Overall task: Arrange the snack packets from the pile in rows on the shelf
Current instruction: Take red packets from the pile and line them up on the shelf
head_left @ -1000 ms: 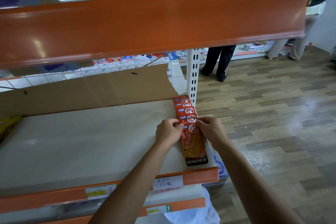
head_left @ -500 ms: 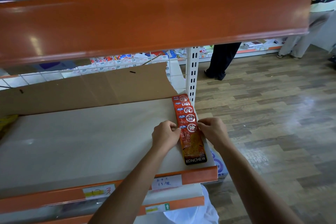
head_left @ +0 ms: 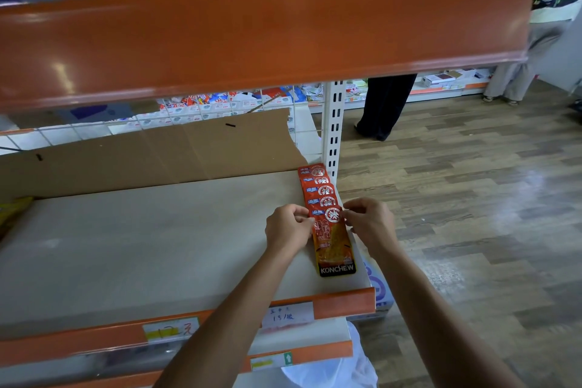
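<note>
Packet [head_left: 334,241] looks light, floppy, slick, so left hand [head_left: 288,230] and right hand [head_left: 371,224] each pinch its upper side edges on shelf [head_left: 157,246].

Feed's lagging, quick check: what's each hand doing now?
Left hand: pinches left edge of front snack packet.
Right hand: pinches its right edge.

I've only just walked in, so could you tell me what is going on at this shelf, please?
A person is laying red snack packets in an overlapping row at the right end of the shelf. The left hand and right hand each pinch one side of the front packet near its top, as it lies on the row. Cardboard stands behind.
</note>
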The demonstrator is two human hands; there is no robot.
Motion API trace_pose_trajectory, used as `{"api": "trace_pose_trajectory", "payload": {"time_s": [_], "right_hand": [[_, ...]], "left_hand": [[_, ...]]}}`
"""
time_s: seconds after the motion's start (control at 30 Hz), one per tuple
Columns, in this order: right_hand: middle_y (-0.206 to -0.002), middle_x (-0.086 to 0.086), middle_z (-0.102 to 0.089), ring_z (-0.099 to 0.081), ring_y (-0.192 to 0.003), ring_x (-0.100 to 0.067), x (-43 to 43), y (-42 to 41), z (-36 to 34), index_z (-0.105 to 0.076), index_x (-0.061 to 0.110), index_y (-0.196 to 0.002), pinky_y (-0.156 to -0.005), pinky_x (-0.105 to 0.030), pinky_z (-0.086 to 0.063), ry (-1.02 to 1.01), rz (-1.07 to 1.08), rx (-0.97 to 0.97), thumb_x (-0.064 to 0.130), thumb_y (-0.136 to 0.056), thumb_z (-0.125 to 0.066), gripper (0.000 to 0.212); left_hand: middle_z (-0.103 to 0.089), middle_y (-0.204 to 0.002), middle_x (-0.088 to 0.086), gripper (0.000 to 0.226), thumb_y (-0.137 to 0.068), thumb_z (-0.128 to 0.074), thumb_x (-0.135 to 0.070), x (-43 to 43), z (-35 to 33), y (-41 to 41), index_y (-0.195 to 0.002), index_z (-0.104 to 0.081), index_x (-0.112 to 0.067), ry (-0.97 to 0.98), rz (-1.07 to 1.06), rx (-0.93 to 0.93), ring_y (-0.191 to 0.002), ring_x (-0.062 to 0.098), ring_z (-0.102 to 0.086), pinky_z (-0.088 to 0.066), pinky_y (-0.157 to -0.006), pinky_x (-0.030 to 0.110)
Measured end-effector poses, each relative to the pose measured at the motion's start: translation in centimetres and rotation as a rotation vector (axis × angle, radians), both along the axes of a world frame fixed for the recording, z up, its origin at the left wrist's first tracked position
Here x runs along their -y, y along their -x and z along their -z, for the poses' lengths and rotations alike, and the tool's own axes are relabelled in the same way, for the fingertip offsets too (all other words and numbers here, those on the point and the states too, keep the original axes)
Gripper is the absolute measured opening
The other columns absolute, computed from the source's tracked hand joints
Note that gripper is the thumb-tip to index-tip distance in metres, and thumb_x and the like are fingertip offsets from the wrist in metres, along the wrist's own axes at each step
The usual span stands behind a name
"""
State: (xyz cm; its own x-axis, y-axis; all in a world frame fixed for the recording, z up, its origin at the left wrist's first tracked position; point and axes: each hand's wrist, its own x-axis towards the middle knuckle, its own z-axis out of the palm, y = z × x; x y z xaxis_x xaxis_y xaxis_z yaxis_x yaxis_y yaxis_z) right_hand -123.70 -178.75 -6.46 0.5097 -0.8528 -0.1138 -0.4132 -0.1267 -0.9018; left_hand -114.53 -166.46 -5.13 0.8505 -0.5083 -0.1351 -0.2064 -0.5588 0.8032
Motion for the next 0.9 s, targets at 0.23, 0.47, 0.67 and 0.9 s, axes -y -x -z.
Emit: {"api": "trace_pose_trajectory", "payload": {"time_s": [0.23, 0.47, 0.67, 0.9], "right_hand": [[-0.09, -0.002, -0.072, -0.066, -0.082, -0.015, -0.2, 0.3, -0.4, -0.073, 0.012, -0.097, -0.077, -0.037, -0.057, 0.053, -0.016, -0.031, 0.013, -0.087, -0.066, 0.012], [-0.088, 0.005, -0.068, -0.061, -0.076, -0.011, -2.2, -0.8, -2.1, -0.072, 0.016, -0.095, -0.068, -0.028, -0.051, 0.283, -0.046, -0.065, 0.018, -0.089, -0.062, 0.013], [-0.089, -0.004, -0.068, -0.058, -0.077, -0.02, -7.4, -3.8, -2.9, -0.07, 0.014, -0.093, -0.063, -0.026, -0.039, 0.448, -0.224, -0.12, 0.016, -0.091, -0.056, 0.015], [-0.106, 0.001, -0.071, -0.065, -0.097, -0.019, -17.3, -9.4, -2.1, -0.071, 0.015, -0.106, -0.083, -0.027, -0.049, 0.475, -0.47, -0.052, 0.015, -0.09, -0.059, 0.02]], "left_hand": [[-0.072, -0.098, 0.004, 0.022, -0.086, -0.07, -0.027, 0.1, 0.4, 0.0, -0.104, -0.065, -0.015, 0.022, -0.014, -0.011, -0.088, 0.018, -0.069, -0.057, -0.083, 0.038], [-0.069, -0.104, -0.004, 0.024, -0.091, -0.062, -0.033, -1.6, 0.0, -0.4, -0.108, -0.066, -0.017, -0.045, -0.007, 0.146, -0.096, 0.012, -0.063, -0.048, -0.08, 0.025], [-0.07, -0.107, -0.003, 0.026, -0.091, -0.059, -0.029, -5.9, -0.3, -1.9, -0.114, -0.065, -0.017, -0.06, -0.014, 0.27, -0.098, 0.014, -0.064, -0.046, -0.079, 0.024], [-0.064, -0.121, -0.001, 0.035, -0.093, -0.057, -0.03, -16.2, -0.6, -5.8, -0.126, -0.059, -0.018, -0.157, -0.096, 0.447, -0.111, 0.016, -0.058, -0.046, -0.091, 0.029]]}}
